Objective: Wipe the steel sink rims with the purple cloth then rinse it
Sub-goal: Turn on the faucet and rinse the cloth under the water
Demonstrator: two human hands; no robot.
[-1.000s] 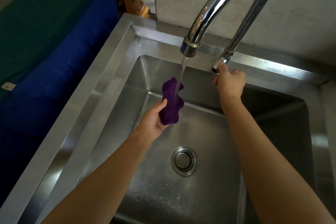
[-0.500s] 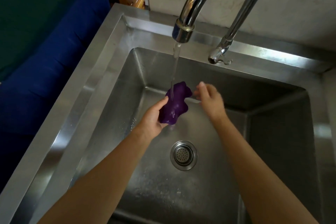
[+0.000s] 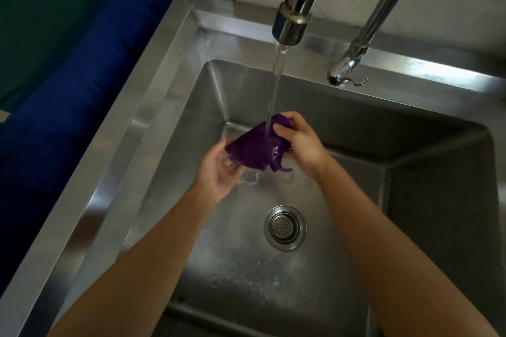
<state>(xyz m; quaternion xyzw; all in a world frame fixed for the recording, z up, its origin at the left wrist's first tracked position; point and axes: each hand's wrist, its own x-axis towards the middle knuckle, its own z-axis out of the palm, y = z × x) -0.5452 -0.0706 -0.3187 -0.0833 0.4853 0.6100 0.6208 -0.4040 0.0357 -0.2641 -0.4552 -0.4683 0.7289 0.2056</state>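
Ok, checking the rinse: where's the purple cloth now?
Head view, centre: the purple cloth sits under the water stream, held between left hand and right hand, over the steel sink.

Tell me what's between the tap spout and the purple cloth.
Only a stream of water, falling from the spout onto the cloth; the head view shows it.

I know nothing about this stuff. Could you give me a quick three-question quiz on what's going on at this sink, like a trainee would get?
1. True or false: the tap is off.
2. The water stream lands on: A) the drain strainer, B) the purple cloth, C) the sink rim.
3. Fill in: the cloth is held by ____ hand(s).

Key: 1 false, water is running. 2 B. 3 both: the left hand holds the near corner and the right hand grips the far end.
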